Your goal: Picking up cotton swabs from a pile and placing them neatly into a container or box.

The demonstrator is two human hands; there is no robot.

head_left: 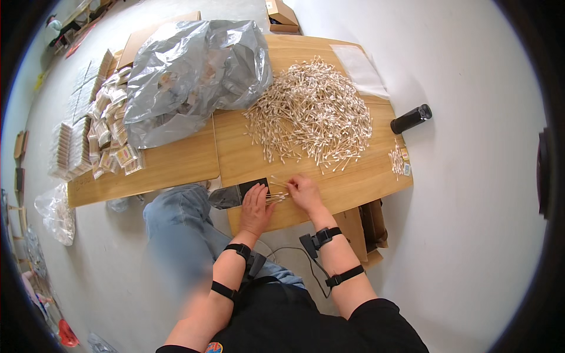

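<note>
A large heap of cotton swabs (312, 112) lies on the wooden table beyond my hands. My left hand (255, 209) rests at the near edge, its fingers stretched out over a flat black piece (248, 187) and the ends of a small bunch of swabs (275, 198). A dark, shiny plastic sheet or bag (225, 197) sticks out from the black piece past the table edge. Just to the right, my right hand (304, 193) is closed in a pinch, with a single cotton swab (279, 182) running to its fingertips. Its other fingers are curled and partly hidden.
A big grey plastic bag (194, 76) covers the table's left part, beside piled small packs (109, 126) and stacked packs (70, 147). A black cylinder (411, 119) is at the right edge, near a few loose swabs (396, 162). A white sheet (359, 69) lies far right.
</note>
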